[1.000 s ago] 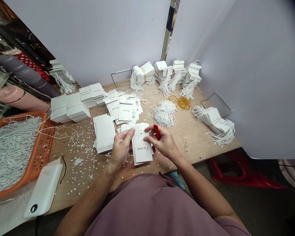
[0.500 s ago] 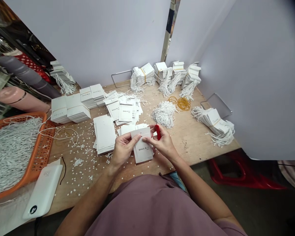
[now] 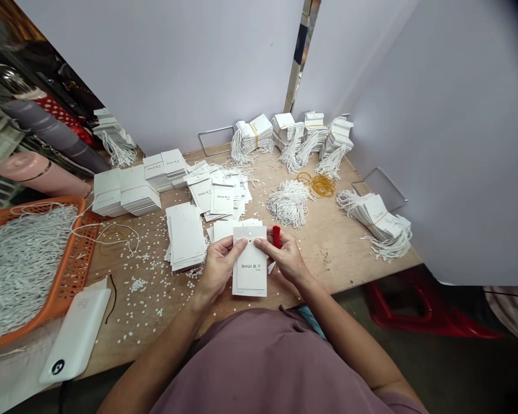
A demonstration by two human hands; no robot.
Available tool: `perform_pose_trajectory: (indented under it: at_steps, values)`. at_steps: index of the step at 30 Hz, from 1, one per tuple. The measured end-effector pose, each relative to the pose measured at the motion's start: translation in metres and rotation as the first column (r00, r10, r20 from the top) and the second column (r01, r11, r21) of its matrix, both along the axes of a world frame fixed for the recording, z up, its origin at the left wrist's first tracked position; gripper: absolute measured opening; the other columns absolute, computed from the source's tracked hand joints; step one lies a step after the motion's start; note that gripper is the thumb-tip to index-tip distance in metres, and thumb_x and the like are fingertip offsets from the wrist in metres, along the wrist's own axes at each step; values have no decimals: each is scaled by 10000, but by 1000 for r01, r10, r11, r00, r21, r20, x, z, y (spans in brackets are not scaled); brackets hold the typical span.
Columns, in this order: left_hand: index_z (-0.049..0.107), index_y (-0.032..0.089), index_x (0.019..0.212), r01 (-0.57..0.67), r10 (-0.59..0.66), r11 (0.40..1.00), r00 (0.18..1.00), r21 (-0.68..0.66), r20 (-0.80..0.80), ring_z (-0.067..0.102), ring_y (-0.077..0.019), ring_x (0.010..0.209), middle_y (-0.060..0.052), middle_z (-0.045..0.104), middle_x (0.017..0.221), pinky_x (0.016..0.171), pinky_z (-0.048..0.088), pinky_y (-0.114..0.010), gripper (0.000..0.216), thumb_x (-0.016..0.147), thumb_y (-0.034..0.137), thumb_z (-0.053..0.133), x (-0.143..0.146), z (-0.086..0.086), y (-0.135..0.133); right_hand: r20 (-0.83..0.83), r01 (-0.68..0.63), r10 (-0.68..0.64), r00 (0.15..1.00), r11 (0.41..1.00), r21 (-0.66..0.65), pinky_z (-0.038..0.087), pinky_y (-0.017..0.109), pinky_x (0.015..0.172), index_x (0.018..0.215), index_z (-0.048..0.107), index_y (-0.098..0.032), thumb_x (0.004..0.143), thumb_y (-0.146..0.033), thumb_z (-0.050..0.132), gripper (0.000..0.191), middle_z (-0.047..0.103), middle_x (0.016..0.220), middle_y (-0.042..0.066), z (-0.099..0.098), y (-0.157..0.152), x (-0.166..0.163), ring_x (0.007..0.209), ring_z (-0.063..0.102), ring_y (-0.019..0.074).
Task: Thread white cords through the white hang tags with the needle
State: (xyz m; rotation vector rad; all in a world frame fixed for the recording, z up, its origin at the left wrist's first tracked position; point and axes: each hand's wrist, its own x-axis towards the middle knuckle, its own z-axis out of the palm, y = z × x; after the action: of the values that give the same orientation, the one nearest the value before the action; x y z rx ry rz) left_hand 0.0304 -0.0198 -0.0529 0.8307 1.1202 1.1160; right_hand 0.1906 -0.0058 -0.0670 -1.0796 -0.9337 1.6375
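Note:
My left hand (image 3: 218, 265) pinches the left edge of a white hang tag (image 3: 250, 276) printed "SHUI.B.Y", a smaller card lying against a larger one. My right hand (image 3: 288, 256) grips the tag's right side, thumb near the hole at its top. Tucked in the fingers of that same hand is a red-handled awl (image 3: 277, 236), its thin metal point upward. Just behind the tag lie more white tags (image 3: 224, 229), partly hidden. A pile of white strings (image 3: 289, 203) rests beyond my right hand, and a stack of blank-looking cards (image 3: 185, 233) stands left of my left hand.
Yellow rubber bands (image 3: 323, 186) lie near banded tag bundles (image 3: 337, 138) at the back. An orange basket (image 3: 64, 287) of strings, a white power bank (image 3: 77, 333) and a pink bottle (image 3: 43, 173) are at left. Small white paper dots (image 3: 138, 284) litter the wooden table (image 3: 328, 253).
The hang tag has come upright and square between both hands, slightly lower. Both thumbs now sit either side of its hole. The awl has tilted to nearly vertical.

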Motion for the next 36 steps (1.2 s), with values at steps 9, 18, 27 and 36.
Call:
perform_pose_trajectory:
  at_steps: [9, 18, 27, 36]
  values:
    - [771, 120, 994, 73, -52, 994, 971, -81, 233, 733, -250, 828, -133, 778, 961, 732, 592, -340, 406, 825, 487, 729, -6, 8, 0, 108, -1, -33, 994, 955, 297, 498, 250, 477, 824, 806, -221, 826, -391, 686, 209, 699, 756, 40, -16, 1, 7, 602, 601, 140]
    - [775, 160, 870, -55, 57, 998, 998, 38, -42, 659, -163, 610, -33, 750, 751, 557, 526, -251, 261, 762, 395, 806, 1, -6, -4, 148, -79, 59, 987, 988, 134, 462, 245, 351, 948, 683, -185, 845, -555, 659, 384, 554, 627, -28, -3, -7, 3, 409, 493, 102]
    - [758, 154, 783, -153, 156, 985, 987, 75, -37, 635, -133, 644, -16, 743, 767, 603, 520, -226, 222, 758, 367, 814, -6, 0, 1, 145, 158, -204, 968, 947, 281, 562, 297, 602, 808, 623, -198, 960, -564, 494, 417, 582, 794, 20, 1, 0, 40, 614, 572, 131]
    - [728, 145, 838, -37, 44, 993, 997, 115, -57, 666, -155, 739, -36, 742, 831, 699, 548, -253, 228, 786, 356, 796, 8, -3, -3, 276, 59, -351, 895, 705, 707, 543, 339, 730, 1087, 697, -235, 993, -251, 539, 185, 707, 900, 49, 15, -23, 27, 766, 657, 172]
